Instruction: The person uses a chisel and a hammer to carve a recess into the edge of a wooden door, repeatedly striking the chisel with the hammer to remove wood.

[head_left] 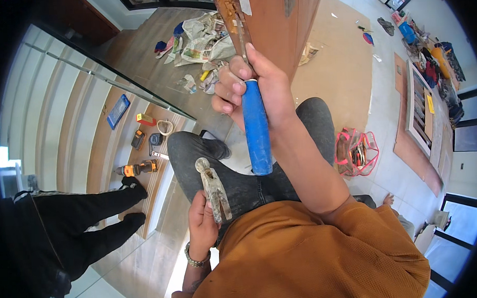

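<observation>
My right hand (270, 82) is wrapped round the blue handle (257, 132) of a chisel. Its thin metal blade points away from me and meets the chipped, orange-brown edge (227, 11) of an upright wooden door (276, 27). Whether the tip is sunk into the wood cannot be made out. Low on the left, my left hand (201, 224) grips worn, whitish-stained pliers (212, 186), head up, in front of my thigh. The pliers are apart from the chisel.
Crumpled newspaper (203, 37) lies on the floor beyond the door. Left, steps hold a cordless drill (137, 168), a tape measure (155, 139) and a blue case (118, 111); a person in black trousers (78, 217) stands there. Right are a clear pink-edged tool bag (357, 151) and a framed panel (420, 108).
</observation>
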Motion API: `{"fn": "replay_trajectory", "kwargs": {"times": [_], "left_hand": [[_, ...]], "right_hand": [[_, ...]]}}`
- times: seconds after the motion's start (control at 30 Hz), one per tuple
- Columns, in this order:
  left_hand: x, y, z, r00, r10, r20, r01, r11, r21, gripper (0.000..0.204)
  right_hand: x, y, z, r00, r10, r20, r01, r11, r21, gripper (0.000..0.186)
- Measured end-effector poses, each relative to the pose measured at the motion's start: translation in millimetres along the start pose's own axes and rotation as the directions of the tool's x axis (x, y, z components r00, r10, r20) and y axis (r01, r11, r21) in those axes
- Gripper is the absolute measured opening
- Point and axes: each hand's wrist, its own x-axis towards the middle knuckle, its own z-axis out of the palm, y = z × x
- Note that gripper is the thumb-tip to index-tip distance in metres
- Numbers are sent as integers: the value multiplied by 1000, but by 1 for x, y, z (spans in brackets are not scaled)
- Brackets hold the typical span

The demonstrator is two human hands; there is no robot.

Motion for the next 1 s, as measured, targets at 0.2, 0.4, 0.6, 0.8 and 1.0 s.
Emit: {"fn": "replay_trajectory", "kwargs": {"times": [0.2, 0.4, 0.6, 0.8, 1.0], "left_hand": [[1, -1, -2, 999, 27, 37, -28, 1000, 2, 29], [1, 3, -1, 997, 36, 62, -38, 999, 38, 32], [-1, 3, 0, 993, 105, 48, -109, 991, 78, 34], [-1, 1, 0, 991, 122, 58, -128, 986, 103, 37], [-3, 16, 3, 991, 75, 111, -82, 995, 62, 28]], "right_hand": [[-2, 2, 9, 1000, 12, -25, -12, 1000, -18, 45], [0, -2, 3, 999, 33, 19, -33, 999, 13, 45], [-6, -18, 9, 992, 103, 78, -109, 992, 71, 44], [-5, -28, 3, 976, 186, 111, -191, 980, 45, 43], [1, -64, -14, 921, 346, 181, -347, 937, -25, 40]]}}
